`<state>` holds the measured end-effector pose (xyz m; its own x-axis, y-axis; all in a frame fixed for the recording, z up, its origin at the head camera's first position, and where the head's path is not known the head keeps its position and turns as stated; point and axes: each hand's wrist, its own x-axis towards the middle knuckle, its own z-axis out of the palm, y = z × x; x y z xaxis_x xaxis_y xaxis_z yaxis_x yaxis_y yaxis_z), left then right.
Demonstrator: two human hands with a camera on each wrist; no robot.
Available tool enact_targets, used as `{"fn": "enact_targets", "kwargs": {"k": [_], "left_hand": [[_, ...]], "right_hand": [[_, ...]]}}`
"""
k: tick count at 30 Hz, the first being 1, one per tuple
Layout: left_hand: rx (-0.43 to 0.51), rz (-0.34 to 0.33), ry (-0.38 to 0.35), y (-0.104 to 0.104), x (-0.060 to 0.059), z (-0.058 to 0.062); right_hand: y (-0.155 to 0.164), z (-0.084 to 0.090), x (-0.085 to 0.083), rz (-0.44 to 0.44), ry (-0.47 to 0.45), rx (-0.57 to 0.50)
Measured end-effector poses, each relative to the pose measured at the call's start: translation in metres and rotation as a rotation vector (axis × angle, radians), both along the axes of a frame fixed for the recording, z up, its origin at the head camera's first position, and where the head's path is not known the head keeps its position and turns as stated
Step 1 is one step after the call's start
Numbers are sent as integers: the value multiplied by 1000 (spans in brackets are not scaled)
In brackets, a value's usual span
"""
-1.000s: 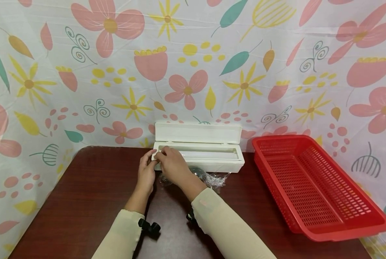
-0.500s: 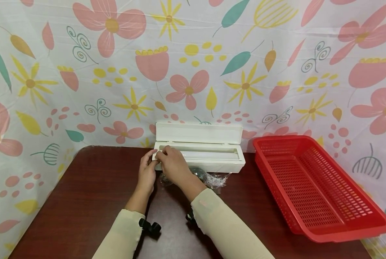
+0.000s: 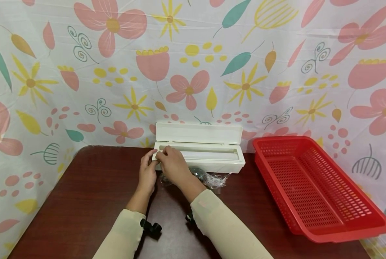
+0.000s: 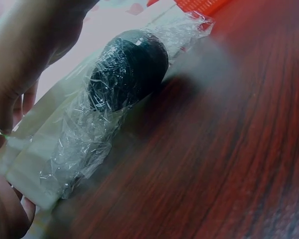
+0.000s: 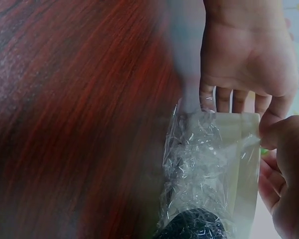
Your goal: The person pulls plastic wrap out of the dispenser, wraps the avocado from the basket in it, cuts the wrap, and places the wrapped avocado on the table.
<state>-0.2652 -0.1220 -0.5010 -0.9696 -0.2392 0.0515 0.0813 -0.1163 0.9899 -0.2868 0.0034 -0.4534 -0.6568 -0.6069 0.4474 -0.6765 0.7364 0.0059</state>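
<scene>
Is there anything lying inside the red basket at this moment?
No: in the head view the red basket shows only its bare perforated floor and walls, with nothing in it.

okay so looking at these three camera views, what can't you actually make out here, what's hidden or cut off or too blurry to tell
- Head view: the fingertips of the left hand and right hand overlap at the end of the white dispenser box, so what they pinch is unclear.
- Head view: the right hand and forearm cover most of the dark wrapped object.
- Left wrist view: the object's kind is hidden by crinkled film.
- Right wrist view: the object is cut off by the bottom edge.
</scene>
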Motion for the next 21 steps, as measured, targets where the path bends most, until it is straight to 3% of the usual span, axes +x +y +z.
{"fn": "enact_targets", "kwargs": {"k": [7, 14, 21], "left_hand": [[-1, -15, -16, -1, 2, 3], [-5, -16, -20, 3, 16, 28], [-6, -8, -17, 4, 17, 30]], "right_hand": [[-1, -1, 1, 4, 25, -12], [-1, -1, 1, -8, 40, 6], [-1, -1, 2, -22, 12, 16]]}}
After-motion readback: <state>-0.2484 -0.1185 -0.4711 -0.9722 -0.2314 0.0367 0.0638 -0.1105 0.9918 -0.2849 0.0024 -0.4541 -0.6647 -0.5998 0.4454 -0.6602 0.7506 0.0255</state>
